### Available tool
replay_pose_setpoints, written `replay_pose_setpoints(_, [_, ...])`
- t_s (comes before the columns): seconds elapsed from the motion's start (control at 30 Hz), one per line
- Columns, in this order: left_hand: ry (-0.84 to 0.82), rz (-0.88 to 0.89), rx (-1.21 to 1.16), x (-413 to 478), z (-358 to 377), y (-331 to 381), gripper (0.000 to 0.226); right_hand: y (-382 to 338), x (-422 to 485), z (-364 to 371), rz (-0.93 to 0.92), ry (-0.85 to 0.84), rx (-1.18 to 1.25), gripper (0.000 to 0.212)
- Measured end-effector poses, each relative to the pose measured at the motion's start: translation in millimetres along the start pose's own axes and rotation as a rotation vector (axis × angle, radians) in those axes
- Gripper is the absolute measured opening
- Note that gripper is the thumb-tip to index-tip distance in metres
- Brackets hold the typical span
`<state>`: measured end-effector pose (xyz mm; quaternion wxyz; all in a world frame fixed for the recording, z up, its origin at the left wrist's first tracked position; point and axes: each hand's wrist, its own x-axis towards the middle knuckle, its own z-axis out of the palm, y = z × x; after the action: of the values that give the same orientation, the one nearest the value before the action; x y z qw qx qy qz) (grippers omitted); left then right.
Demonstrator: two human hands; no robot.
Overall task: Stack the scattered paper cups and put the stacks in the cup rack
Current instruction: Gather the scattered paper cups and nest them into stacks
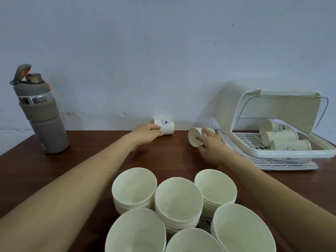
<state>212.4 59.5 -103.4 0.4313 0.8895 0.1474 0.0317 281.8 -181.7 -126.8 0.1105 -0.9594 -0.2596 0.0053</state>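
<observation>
Two white paper cups lie on their sides at the far edge of the brown table. My left hand (148, 133) holds the printed cup (166, 126) at the back centre. My right hand (211, 142) grips the second cup (195, 136), whose mouth faces me. Several upright stacks of cups (178, 199) stand close to me at the table's near edge. The white cup rack (272, 151) sits at the right with its lid raised, and three cups (280, 138) lie on their sides inside it.
A tall grey water bottle (42, 113) with a flip cap stands at the far left of the table (81, 153). A pale wall runs right behind the table's back edge.
</observation>
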Motion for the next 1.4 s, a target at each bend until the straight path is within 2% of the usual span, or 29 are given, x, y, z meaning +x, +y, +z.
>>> replay_pose_setpoints(0.17, [-0.062,-0.057,-0.051,12.3,8.4,2.1,0.051,12.7,-3.9,5.6,-0.014,0.052,0.002,0.06])
replay_pose_setpoints(0.37, [-0.049,-0.018,-0.007,12.0,12.7,9.7,0.032,16.4,-9.6,-0.8,-0.046,0.091,0.043,0.055])
replay_pose_setpoints(0.57, [0.063,0.069,0.099,-7.7,0.1,20.0,0.02,0.7,9.5,-7.7,0.033,-0.089,0.026,0.055])
replay_pose_setpoints(0.63, [0.104,0.089,0.125,-18.7,-8.8,22.3,0.015,-0.3,10.4,-10.8,0.058,-0.097,0.054,0.055])
replay_pose_setpoints(0.7, [0.152,0.101,0.132,-29.4,-17.5,23.0,0.019,0.6,6.0,-15.1,0.082,-0.043,0.093,0.05])
replay_pose_setpoints(0.8, [0.214,0.123,0.1,-48.6,-27.0,26.4,0.013,2.7,-6.6,-25.0,0.083,0.074,0.152,0.044])
replay_pose_setpoints(0.97, [0.335,0.274,0.005,-89.2,-30.7,48.0,0.003,-9.3,-47.0,-51.2,0.041,0.296,0.337,0.064])
replay_pose_setpoints(1.07, [0.357,0.353,-0.087,-114.4,-29.6,65.7,0.018,-21.7,-73.1,-68.7,-0.004,0.39,0.39,0.065])
replay_pose_setpoints(1.17, [0.337,0.419,-0.19,-137.7,-29.5,79.2,0.025,-34.2,-103.2,-85.9,-0.074,0.429,0.47,0.054])
replay_pose_setpoints(1.3, [0.3,0.49,-0.233,-170.7,-26.4,92.4,0.018,-44.6,-144.0,-106.3,-0.14,0.432,0.491,0.046])
replay_pose_setpoints(1.4, [0.274,0.542,-0.144,-197.7,-26.8,99.5,0.007,-44.7,-170.8,-118.6,-0.181,0.445,0.498,0.047])
